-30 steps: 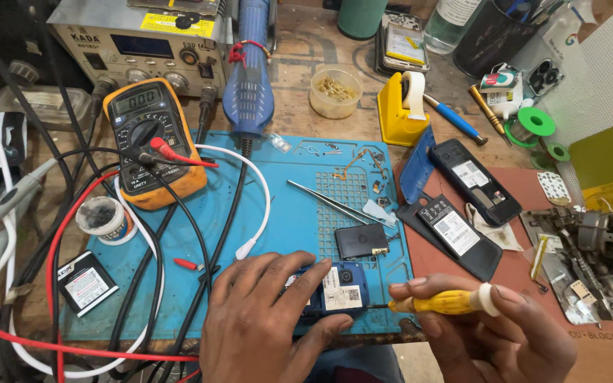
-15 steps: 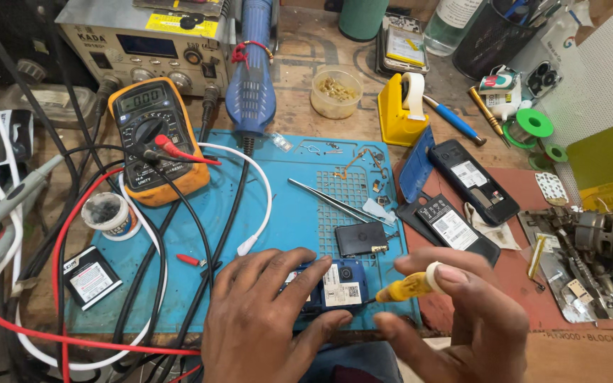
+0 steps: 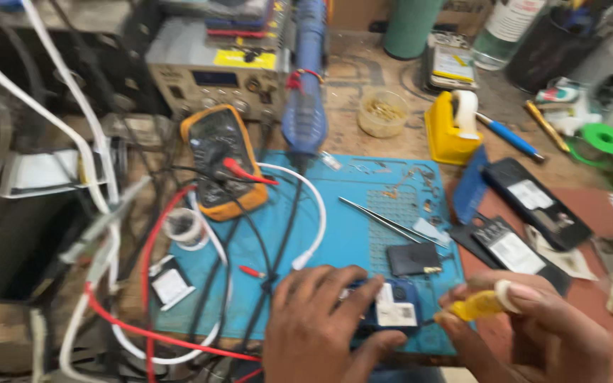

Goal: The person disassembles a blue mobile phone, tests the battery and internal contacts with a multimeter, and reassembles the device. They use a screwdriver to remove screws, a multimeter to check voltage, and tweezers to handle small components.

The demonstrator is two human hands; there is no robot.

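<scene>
My left hand (image 3: 317,326) presses down on a small blue phone (image 3: 391,308) that lies at the near edge of the blue work mat (image 3: 349,227). The phone's back shows a white label. My right hand (image 3: 533,326) grips a yellow-handled screwdriver (image 3: 480,305), its tip pointing left at the phone's right edge. A small black part (image 3: 413,257) lies on the mat just behind the phone, with metal tweezers (image 3: 384,220) beyond it.
An orange multimeter (image 3: 221,159) with red and black leads sits at the mat's far left. Behind are a bench power unit (image 3: 211,71), a blue hot-air tool (image 3: 306,106), a yellow tape dispenser (image 3: 452,128) and a small tub of screws (image 3: 382,113). Black phone backs (image 3: 533,198) lie right.
The view has shifted right and blurred. My right hand has turned the screwdriver back to lie nearly level, tip still at the phone's right edge. My left hand stays on the phone.
</scene>
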